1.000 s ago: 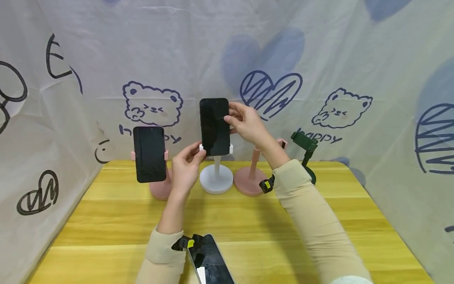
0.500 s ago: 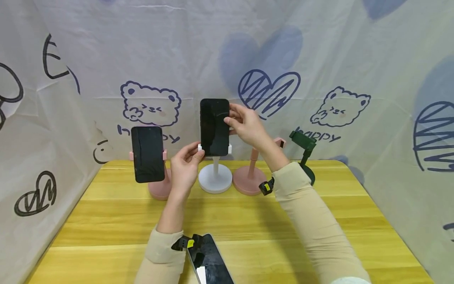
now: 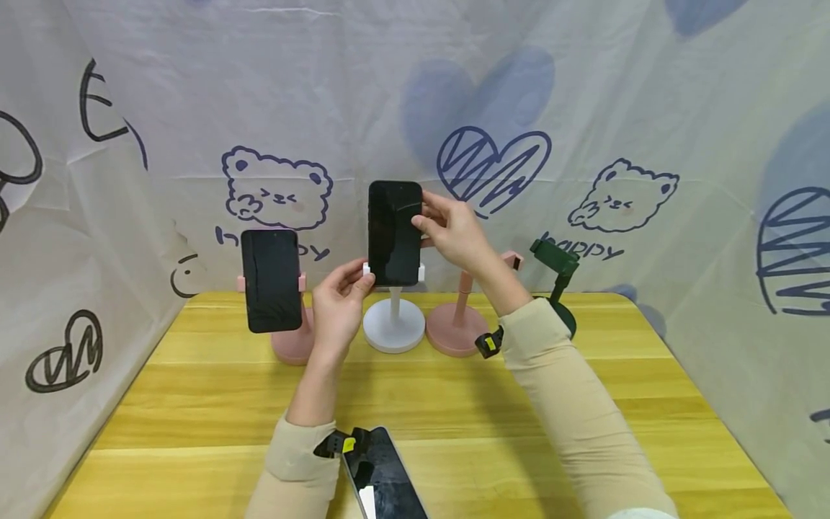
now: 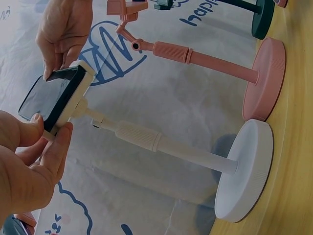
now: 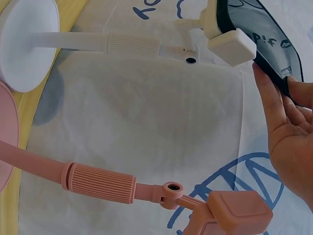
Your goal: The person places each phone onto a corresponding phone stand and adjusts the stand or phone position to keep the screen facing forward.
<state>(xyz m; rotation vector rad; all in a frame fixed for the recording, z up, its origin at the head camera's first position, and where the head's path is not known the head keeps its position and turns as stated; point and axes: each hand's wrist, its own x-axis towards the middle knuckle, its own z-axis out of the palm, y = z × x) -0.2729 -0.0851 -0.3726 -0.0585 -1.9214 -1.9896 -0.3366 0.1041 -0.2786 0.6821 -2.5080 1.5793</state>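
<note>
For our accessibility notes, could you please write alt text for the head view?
Two hands fit a black phone into a white stand on a yellow table: the left hand pinches the clamp, the right hand holds the phone's edge. Another phone sits in a pink stand.

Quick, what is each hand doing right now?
Left hand: pinching the white clamp under the phone.
Right hand: gripping the phone's right edge.
</note>
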